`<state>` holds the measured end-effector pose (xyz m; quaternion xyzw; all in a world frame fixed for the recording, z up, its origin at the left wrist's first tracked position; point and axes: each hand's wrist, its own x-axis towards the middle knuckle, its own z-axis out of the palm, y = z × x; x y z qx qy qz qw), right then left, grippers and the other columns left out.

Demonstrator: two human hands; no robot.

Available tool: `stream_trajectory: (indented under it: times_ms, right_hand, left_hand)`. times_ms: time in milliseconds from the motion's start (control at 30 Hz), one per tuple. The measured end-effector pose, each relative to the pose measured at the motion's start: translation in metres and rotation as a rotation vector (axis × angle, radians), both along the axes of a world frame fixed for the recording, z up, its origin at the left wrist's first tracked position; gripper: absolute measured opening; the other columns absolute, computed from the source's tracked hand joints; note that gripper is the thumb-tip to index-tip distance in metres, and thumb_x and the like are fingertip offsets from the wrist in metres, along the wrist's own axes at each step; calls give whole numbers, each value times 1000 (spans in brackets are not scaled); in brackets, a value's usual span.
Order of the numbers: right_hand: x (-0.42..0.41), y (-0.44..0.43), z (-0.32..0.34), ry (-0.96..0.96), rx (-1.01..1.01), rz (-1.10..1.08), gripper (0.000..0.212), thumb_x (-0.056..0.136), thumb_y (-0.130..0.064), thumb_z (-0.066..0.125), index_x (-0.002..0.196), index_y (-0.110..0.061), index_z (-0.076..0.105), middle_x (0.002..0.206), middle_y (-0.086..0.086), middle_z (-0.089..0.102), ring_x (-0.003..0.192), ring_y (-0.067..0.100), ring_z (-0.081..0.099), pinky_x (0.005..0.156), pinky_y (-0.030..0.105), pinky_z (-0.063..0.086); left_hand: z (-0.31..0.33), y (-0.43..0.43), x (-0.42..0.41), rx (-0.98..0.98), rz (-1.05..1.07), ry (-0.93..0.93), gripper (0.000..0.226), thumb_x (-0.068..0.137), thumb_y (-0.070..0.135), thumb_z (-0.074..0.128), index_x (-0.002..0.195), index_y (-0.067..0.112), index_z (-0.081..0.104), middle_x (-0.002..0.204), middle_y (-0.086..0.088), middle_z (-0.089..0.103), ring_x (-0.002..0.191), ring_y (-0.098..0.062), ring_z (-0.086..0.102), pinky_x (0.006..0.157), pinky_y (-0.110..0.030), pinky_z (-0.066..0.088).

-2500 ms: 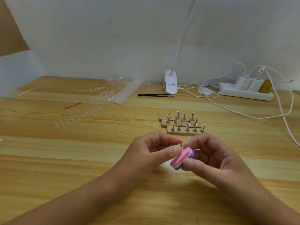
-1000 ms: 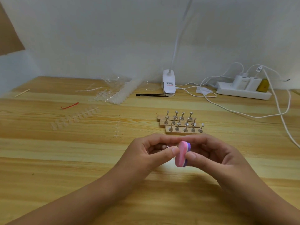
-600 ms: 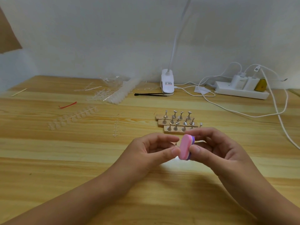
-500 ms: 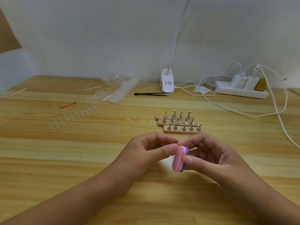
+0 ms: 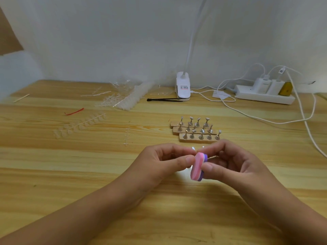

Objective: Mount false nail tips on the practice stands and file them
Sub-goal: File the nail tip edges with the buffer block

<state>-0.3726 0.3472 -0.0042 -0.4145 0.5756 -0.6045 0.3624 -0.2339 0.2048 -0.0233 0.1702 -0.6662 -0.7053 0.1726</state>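
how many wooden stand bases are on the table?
3, lying side by side mid-table, staggered: back base, middle base, front base, which is nearest the camera. All three show in full view. I see no sign of another hidden behind them.

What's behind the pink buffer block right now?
Only a small shiny bit, likely the nail tip, peeks above the pink buffer block. The left hand, pinching it, and the right hand, gripping the block, cover the rest.

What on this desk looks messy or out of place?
Clear nail-tip strips and a plastic bag lie scattered at the back left, with a stray red tie. The wooden stands sit staggered, metal pegs leaning unevenly.
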Motion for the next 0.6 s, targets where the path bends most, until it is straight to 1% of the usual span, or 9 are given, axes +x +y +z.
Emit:
stream_trajectory:
  times_ms: [133,267,333,400,433,500,600]
  right_hand:
    - [-3,0,1,-3,-37,-69,27,67,-21,74,93,-16,72,89,14,75,83,22,73,74,20,55]
    - [-4,1,2,21,31,47,23,72,-18,73,95,-17,73,91,13,75,84,21,73,76,19,54]
    - [-6,1,2,31,8,-1,24,71,-22,74,95,-22,74,93,10,76,87,20,73,77,19,54]
    - [-8,1,3,46,8,-10,24,73,-23,77,97,-26,73,96,8,76,90,20,73,80,20,54]
    - [-9,2,3,49,22,21,23,75,-22,79,98,-26,74,96,8,75,90,20,73,80,20,54]
    - [-10,3,3,62,56,79,23,76,-26,77,99,-26,74,97,8,75,90,20,73,80,19,54]
    - [-12,2,1,82,33,37,26,74,-28,74,99,-26,73,98,8,76,91,20,73,80,19,54]
  left_hand:
    - [0,0,0,-13,3,-13,29,79,30,74,106,19,77,105,0,76,103,-10,70,82,-11,48]
    - [0,0,1,-7,11,-17,31,76,32,75,104,18,78,103,0,77,102,-10,70,83,-13,50]
    - [1,1,1,-14,13,-22,31,76,33,75,103,20,78,102,0,77,99,-9,70,80,-11,49]
    - [1,1,1,-21,0,-26,31,76,33,74,104,20,78,104,0,76,101,-9,69,80,-11,48]
    - [1,1,1,-21,-8,-28,30,76,33,74,103,20,78,104,0,76,102,-11,69,81,-12,49]
    - [1,0,1,-18,-16,-34,30,76,33,75,103,20,78,104,0,76,102,-12,70,82,-13,50]
    - [1,0,0,-27,-20,-40,32,75,35,74,103,20,78,103,-1,76,98,-8,69,80,-12,49]
